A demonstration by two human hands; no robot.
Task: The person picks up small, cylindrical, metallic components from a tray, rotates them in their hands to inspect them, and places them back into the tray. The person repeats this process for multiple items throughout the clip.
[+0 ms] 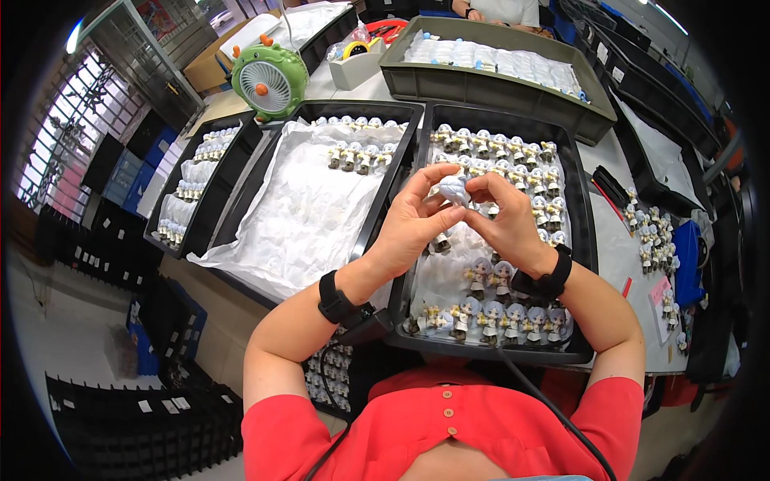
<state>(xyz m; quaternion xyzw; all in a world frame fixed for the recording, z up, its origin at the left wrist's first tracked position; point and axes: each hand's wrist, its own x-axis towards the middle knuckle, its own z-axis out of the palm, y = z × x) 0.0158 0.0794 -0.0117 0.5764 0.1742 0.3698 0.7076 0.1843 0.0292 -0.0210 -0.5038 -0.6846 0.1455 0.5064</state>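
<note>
From mid-frame, my fingers [421,186] could pass left over the bare paper [281,208], with only the black tray walls [407,144] standing between. Rows of figurines [513,321] crowd me above and below. The deep olive bin [489,92] blocks the top of the frame; the green fan [266,86] obstructs the upper left.

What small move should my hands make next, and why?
Perhaps turn the pale figurine slightly: your left hand and right hand pinch it above the black tray, and only its rounded, bluish-white side shows clearly, leaving the other side unseen.
</note>
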